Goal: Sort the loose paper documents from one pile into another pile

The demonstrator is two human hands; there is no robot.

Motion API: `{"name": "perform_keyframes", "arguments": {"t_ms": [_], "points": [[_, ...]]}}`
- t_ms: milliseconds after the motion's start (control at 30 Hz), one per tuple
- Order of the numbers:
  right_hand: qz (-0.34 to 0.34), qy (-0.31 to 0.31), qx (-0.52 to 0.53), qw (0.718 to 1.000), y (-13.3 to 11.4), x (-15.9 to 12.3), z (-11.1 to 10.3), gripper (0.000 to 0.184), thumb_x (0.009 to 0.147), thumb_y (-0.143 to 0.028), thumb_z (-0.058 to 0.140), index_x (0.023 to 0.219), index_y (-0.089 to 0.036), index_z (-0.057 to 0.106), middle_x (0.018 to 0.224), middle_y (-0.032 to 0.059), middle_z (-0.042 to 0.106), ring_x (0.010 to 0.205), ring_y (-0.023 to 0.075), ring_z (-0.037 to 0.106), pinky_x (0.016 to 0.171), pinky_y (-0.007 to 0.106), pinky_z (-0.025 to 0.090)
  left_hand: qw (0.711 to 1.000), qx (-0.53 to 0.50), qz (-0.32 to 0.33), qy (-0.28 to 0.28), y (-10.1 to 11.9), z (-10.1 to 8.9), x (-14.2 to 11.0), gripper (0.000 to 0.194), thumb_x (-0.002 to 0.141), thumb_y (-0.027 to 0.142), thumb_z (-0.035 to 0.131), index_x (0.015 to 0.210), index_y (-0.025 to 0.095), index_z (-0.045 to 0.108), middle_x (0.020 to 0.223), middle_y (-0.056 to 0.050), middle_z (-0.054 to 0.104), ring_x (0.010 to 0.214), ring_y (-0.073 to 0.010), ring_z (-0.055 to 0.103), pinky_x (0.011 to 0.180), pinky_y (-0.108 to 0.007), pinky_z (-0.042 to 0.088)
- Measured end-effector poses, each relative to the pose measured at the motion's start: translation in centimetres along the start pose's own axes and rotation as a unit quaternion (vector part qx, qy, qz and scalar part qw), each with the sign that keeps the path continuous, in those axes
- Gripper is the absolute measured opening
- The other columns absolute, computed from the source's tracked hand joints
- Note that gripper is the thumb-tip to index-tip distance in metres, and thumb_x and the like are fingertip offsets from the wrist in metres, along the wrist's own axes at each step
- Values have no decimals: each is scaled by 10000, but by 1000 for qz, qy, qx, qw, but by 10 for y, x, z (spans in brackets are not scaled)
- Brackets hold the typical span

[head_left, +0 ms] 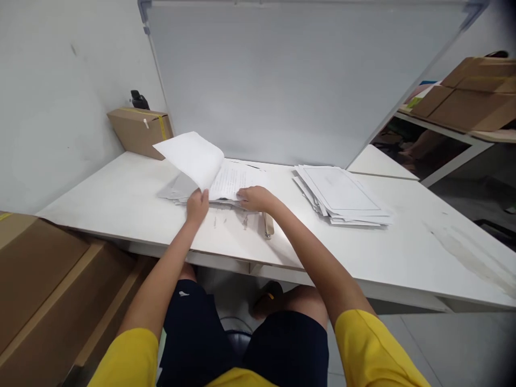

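My left hand (197,206) is closed on the lower edge of a white sheet of paper (193,156), which curls up and leans to the left. Under and beside it lies a stack of printed papers (229,180). At that stack's right front corner, my right hand (255,198) has its fingers closed on the paper edge; how many sheets it grips I cannot tell. Just below my right wrist, a narrow tan tool with a metal end, resembling a stapler (268,226), lies partly hidden on the white table (226,236).
A second stack of papers (338,191) rests to the right, its edges uneven. A whiteboard (298,80) stands along the table's back. One cardboard box (139,131) sits at the back left, with larger cartons (44,269) low at left and another box (471,97) on the right-hand table.
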State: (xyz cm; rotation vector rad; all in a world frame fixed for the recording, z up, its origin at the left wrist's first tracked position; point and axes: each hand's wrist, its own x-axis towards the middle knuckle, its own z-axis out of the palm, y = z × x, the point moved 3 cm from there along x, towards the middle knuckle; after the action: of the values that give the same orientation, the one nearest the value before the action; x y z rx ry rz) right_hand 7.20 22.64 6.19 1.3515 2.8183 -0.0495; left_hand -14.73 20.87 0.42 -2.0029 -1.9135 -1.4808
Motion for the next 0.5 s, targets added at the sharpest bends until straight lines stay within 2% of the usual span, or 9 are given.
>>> {"name": "perform_keyframes", "arguments": {"t_ms": [67, 167, 267, 333, 400, 433, 500], "points": [[4, 15, -22, 1000, -1, -5, -1, 256, 948, -161, 429, 922, -175, 683, 914, 104, 722, 795, 221, 631, 699, 313, 368, 995, 22, 71, -63, 10, 5, -2, 358, 960, 397, 450, 1005, 143, 698, 1062, -162, 733, 1092, -305, 663, 984, -431, 506], [-16, 82, -47, 995, -4, -11, -2, 340, 941, -94, 358, 976, -141, 693, 991, 147, 723, 893, 248, 640, 792, 352, 388, 972, 72, 171, -142, 22, 12, -6, 408, 917, 364, 535, 1231, 143, 673, 1288, -145, 684, 1291, -316, 570, 1117, -463, 433], [-50, 161, -2, 986, -9, -19, 0, 387, 952, -96, 332, 1105, -141, 684, 1165, 171, 699, 1071, 270, 622, 973, 416, 387, 958, 108, 197, -179, 24, 14, -6, 499, 920, 281, 501, 1403, 182, 574, 1436, -105, 599, 1397, -294, 487, 1170, -496, 386], [-57, 228, 61, 970, -14, -31, 2, 375, 972, -156, 352, 1164, -190, 672, 1273, 146, 667, 1213, 277, 571, 1106, 478, 322, 957, 116, 193, -181, 25, 12, -6, 559, 893, 156, 442, 1441, 199, 541, 1477, -85, 563, 1434, -270, 452, 1182, -509, 374], [-12, 318, 134, 938, -18, -49, 5, 341, 987, -287, 402, 1224, -237, 643, 1342, 118, 633, 1327, 285, 496, 1188, 545, 229, 963, 120, 180, -161, 26, 6, -6, 626, 856, 71, 397, 1456, 194, 524, 1471, -85, 568, 1435, -256, 458, 1183, -515, 373], [38, 369, 175, 912, -18, -61, 7, 359, 983, -369, 424, 1257, -245, 620, 1367, 118, 611, 1363, 290, 463, 1202, 569, 204, 967, 122, 171, -144, 26, 2, -7, 638, 851, 54, 380, 1460, 187, 517, 1458, -91, 580, 1428, -253, 469, 1183, -516, 372], [172, 456, 274, 829, -17, -87, 15, 488, 956, -522, 435, 1324, -228, 561, 1419, 143, 552, 1401, 300, 418, 1198, 583, 231, 974, 123, 162, -100, 28, -11, -15, 617, 878, 61, 344, 1462, 172, 510, 1444, -104, 590, 1428, -251, 472, 1195, -516, 354]]}}
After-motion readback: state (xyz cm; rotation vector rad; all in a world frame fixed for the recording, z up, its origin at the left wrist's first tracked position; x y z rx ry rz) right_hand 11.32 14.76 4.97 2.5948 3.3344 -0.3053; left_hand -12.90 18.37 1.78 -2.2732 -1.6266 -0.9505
